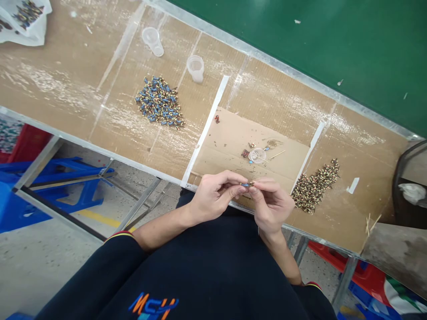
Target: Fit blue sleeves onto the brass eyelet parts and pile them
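Note:
Between the fingertips of both hands is a small blue and dark piece [246, 184], near the table's front edge. My left hand [216, 195] pinches its left end, and my right hand [271, 204] pinches its right end. Just beyond them, a small clear cup [257, 155] with thin sticks stands on a cardboard sheet [213, 151]. Small brown pieces [245, 153] lie beside the cup. A pile of blue and yellow pieces [159, 103] lies to the left, and a pile of dark and yellow pieces [315, 186] to the right.
Two clear plastic cups, one [152, 41] farther left and one [195, 68] nearer, are behind the blue pile. A white bag [36, 29] of pieces sits at the far left. Thin sticks [371, 224] lie at the right end. Blue stools [66, 186] are below the table.

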A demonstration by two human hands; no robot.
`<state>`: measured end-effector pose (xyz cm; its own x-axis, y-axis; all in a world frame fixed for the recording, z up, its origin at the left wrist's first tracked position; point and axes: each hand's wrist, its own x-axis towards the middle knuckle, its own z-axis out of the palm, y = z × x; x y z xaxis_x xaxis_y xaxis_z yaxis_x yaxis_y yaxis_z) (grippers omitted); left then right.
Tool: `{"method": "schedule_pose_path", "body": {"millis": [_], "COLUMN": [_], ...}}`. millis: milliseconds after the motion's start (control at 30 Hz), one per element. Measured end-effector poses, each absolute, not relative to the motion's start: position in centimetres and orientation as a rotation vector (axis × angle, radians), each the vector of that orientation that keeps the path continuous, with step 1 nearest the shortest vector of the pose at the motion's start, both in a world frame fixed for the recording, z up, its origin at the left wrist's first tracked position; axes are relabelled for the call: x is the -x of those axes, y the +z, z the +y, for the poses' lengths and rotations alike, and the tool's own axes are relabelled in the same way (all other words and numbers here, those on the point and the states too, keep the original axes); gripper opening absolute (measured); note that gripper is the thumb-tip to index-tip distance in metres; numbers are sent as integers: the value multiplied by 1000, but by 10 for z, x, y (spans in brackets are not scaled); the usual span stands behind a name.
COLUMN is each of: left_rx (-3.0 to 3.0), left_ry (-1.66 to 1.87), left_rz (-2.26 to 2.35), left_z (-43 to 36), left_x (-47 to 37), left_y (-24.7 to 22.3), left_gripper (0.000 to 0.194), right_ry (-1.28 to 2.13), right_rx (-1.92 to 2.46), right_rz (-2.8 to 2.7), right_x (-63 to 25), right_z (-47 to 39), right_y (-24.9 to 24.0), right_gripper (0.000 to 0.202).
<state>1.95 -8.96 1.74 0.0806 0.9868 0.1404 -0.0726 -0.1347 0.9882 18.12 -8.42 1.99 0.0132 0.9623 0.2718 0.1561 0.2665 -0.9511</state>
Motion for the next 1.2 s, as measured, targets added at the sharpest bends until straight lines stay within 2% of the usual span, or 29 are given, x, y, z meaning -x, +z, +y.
{"method": "schedule_pose_path", "body": {"millis": [367,600,1200], "left_rx": [-1172,-956,-1002], "left_ry": [1430,1504,1653], "left_rz": [940,852,864], "left_z": [-84,-86,-91], "left_x": [-27,-36,-47], "left_y": [15,13,8], "left_gripper": [13,10,7], "right_ry": [886,1008,970], "right_rx": [1050,1030,1089], "right_rz": [-1272,-1194,-1195], "right_x": [-177,-169,-163], "right_z": [-89,-93,-98], "right_y": [18,20,21], "right_gripper": [9,4,4]}}
